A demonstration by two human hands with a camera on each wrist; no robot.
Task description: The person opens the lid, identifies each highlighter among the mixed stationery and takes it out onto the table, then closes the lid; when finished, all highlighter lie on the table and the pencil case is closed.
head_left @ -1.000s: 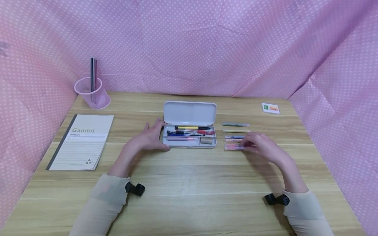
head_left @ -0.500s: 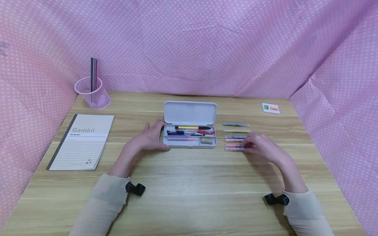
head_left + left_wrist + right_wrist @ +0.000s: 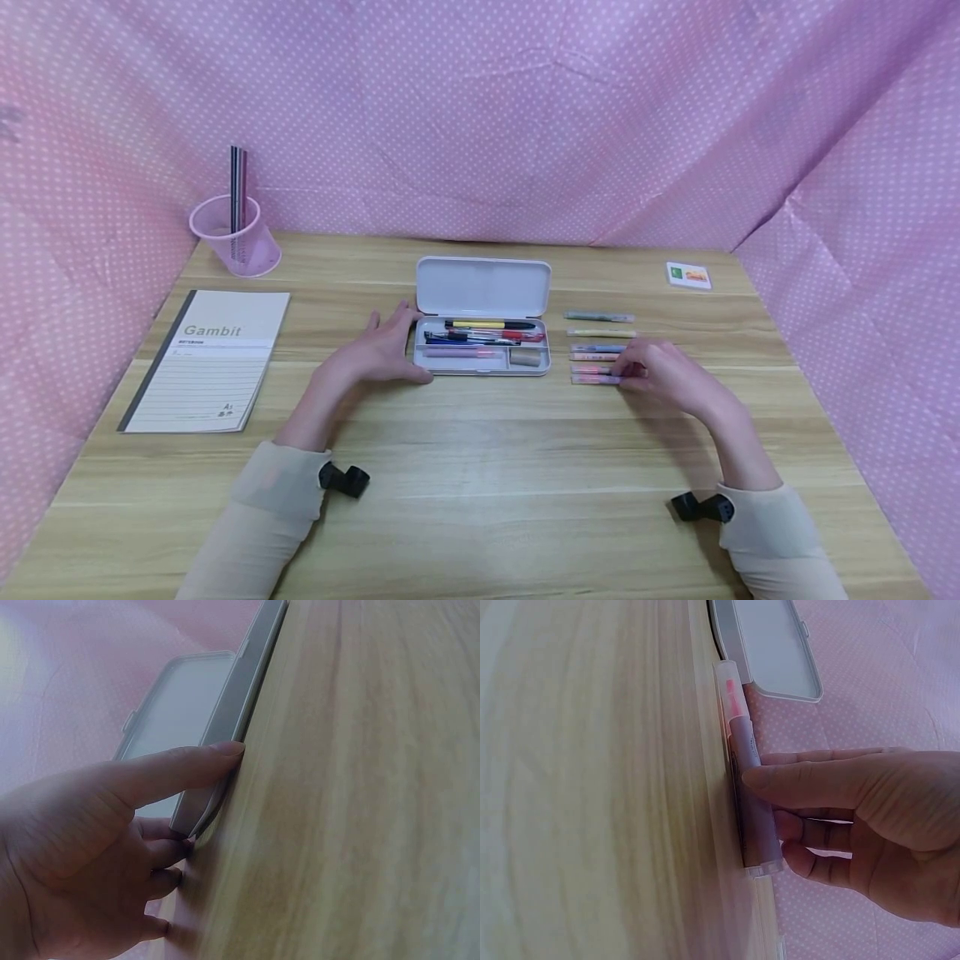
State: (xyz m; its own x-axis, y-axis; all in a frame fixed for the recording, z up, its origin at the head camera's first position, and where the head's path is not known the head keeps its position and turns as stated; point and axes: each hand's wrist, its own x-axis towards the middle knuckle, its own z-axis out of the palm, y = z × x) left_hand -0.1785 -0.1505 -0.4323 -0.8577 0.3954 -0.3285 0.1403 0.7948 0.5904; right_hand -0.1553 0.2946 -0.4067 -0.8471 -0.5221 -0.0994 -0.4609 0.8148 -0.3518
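Observation:
An open white pencil case (image 3: pixel 483 287) stands mid-table, its lid raised at the back. My left hand (image 3: pixel 378 350) holds its left end, with the thumb (image 3: pixel 187 771) along the front wall and the fingers spread behind the corner. Several pens, a pale purple highlighter (image 3: pixel 459 352) and a grey-brown block (image 3: pixel 524 357) lie inside. To the right of the case, several highlighters lie in a column. My right hand (image 3: pixel 660 373) pinches the nearest one, a purple highlighter (image 3: pixel 754 795) with a pink tip under its clear cap, low at the table. A pink highlighter (image 3: pixel 589 369) lies just behind it.
A notebook (image 3: pixel 210 362) lies at the left, with a pink mesh pen cup (image 3: pixel 251 250) holding several dark sticks behind it. A small white card-like piece (image 3: pixel 687 275) is at the back right. A pink dotted cloth (image 3: pixel 480 125) hangs behind the table.
The purple highlighter in my right hand has shifted slightly right and settled into line, with a clearer gap to the pink one behind it. My left hand stays at the case.

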